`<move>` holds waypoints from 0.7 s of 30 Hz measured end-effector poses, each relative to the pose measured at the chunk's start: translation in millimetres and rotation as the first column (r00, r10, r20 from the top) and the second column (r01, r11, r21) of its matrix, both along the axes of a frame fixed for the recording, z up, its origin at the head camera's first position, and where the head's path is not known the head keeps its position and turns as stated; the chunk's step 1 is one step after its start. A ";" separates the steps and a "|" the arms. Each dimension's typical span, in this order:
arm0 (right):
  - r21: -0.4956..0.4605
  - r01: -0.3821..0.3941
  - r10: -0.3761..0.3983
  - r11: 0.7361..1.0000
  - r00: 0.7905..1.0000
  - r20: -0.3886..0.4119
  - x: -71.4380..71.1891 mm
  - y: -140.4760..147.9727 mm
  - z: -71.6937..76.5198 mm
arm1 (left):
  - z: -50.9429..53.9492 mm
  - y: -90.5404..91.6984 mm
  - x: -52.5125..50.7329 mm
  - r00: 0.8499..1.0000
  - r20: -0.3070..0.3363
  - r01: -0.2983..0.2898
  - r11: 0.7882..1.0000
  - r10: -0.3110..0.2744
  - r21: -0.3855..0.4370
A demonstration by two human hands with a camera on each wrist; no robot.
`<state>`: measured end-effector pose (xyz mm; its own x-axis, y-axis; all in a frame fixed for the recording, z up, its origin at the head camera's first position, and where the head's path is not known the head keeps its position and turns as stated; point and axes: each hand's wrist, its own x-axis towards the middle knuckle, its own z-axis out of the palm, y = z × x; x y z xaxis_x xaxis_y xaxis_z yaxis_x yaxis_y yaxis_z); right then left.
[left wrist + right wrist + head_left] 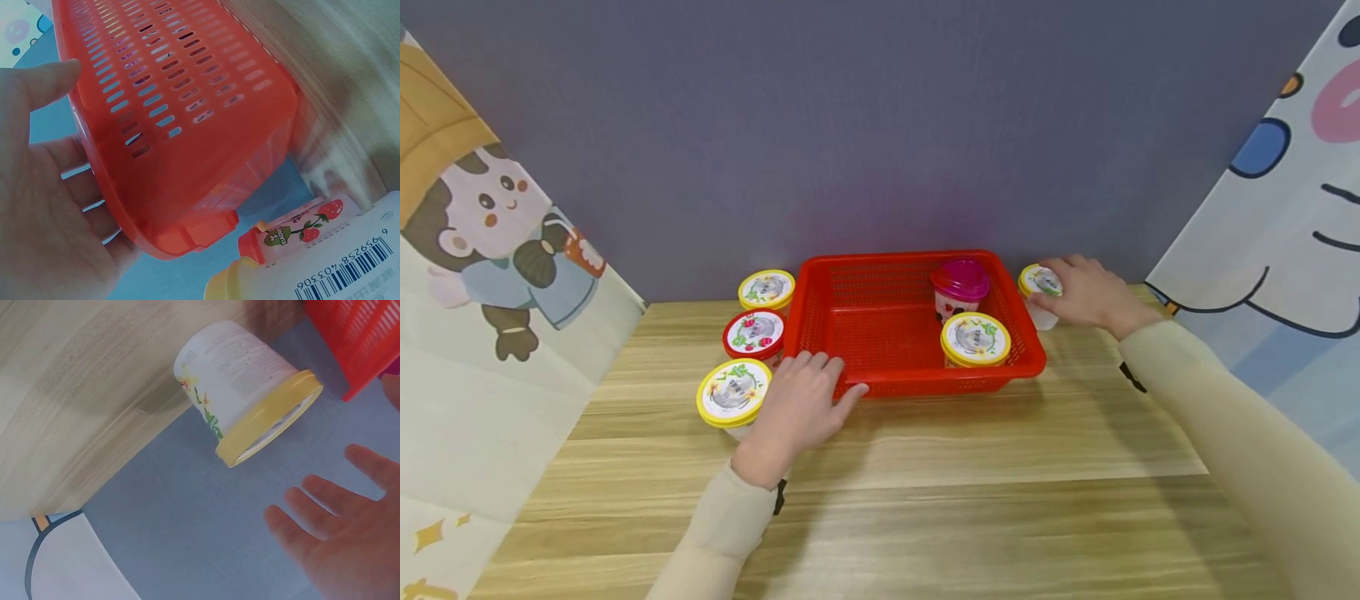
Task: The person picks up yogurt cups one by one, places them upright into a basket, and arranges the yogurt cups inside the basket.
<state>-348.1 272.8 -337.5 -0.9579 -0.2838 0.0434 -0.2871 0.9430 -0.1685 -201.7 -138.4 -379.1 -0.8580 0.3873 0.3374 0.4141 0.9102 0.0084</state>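
Observation:
In the head view, a red basket [880, 387] holds a cup with a magenta lid [961, 280] and a yellow-lidded cup [976, 340]. The left hand [797, 408] rests at the basket's front left corner; in the left wrist view, that hand [56, 181] lies along the rim with fingers fairly straight. Over a yellow-lidded cup [1037, 282] right of the basket is the right hand [1093, 292]. The right wrist view shows this cup [240, 381] upright on the table, with a gap between it and the spread fingers of the right hand [350, 531].
Left of the basket stand a yellow-lidded cup [767, 289] at the back, a red-lidded cup [754, 333] in the middle and another yellow-lidded cup [733, 392] in front, close to the left hand. A grey panel [850, 125] rises behind the wooden table [962, 500]; printed sheets flank it.

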 end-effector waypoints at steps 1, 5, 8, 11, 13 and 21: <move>-0.002 0.004 -0.004 1.000 1.000 -0.001 -1.3 0.1 0.1 | -0.1 0.0 0.0 1.000 0.000 0.000 1.000 0.000 0.001; 0.002 0.012 -0.012 1.000 1.000 0.001 -6.0 0.8 0.3 | 0.1 0.3 0.3 1.000 0.003 0.000 1.000 0.000 0.001; 0.008 0.015 -0.016 1.000 1.000 0.015 -9.0 1.7 0.0 | 0.2 0.6 0.5 1.000 0.010 0.001 1.000 -0.001 0.000; 0.001 0.025 -0.025 1.000 0.999 0.030 -12.8 1.9 -0.7 | 0.3 0.9 0.5 1.000 0.010 0.001 1.000 -0.001 0.001; -0.005 0.032 -0.032 0.999 0.999 0.036 -15.3 1.0 -1.0 | 0.1 1.0 0.3 1.000 0.006 0.000 1.000 0.000 0.002; -0.004 0.061 -0.061 0.998 0.996 0.068 -26.2 -3.2 -5.9 | -0.6 1.4 -0.2 1.000 0.005 -0.004 1.000 0.004 0.004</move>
